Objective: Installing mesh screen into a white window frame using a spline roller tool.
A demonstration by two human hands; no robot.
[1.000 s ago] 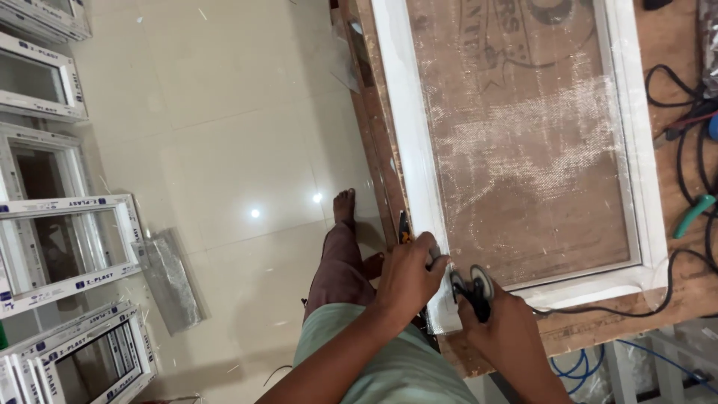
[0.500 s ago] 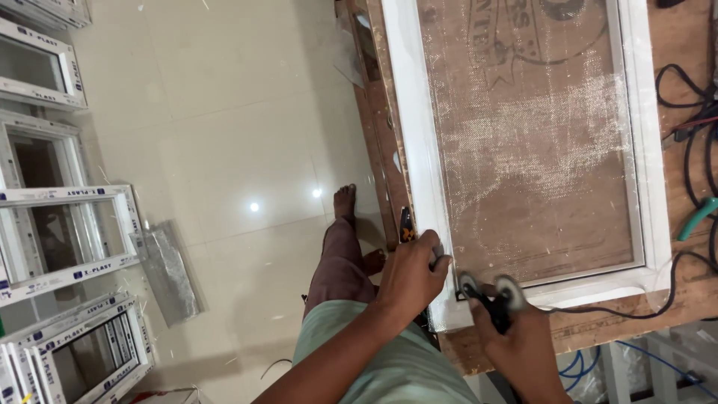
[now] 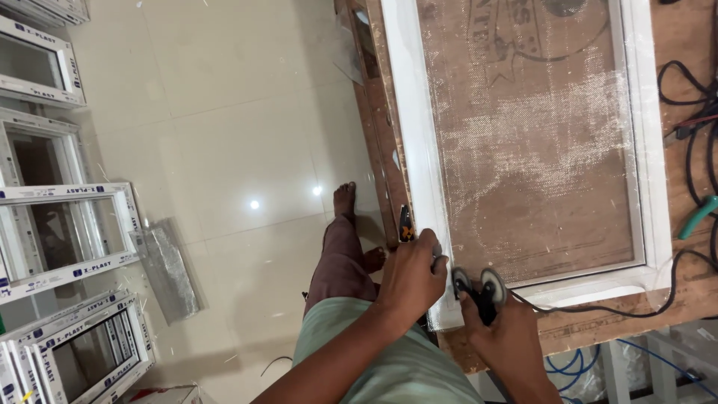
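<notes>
White window frame [image 3: 419, 187] with mesh screen [image 3: 538, 142] lies flat on the brown wooden tabletop [image 3: 677, 299], long axis running away from the person. Right hand [image 3: 508, 337], grip wrapped round a black two-wheeled roller tool [image 3: 479, 288], sits at the frame's near corner. The near rail runs off to the right of the wheels. Left hand [image 3: 411, 273], fingers curled, presses the same corner just left of the tool. Cables [image 3: 692, 105] trail along the far right edge.

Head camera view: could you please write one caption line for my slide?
Left hand presses the corner of a white meshed frame on a wooden workbench while right hand holds a two-wheeled roller tool.
</notes>
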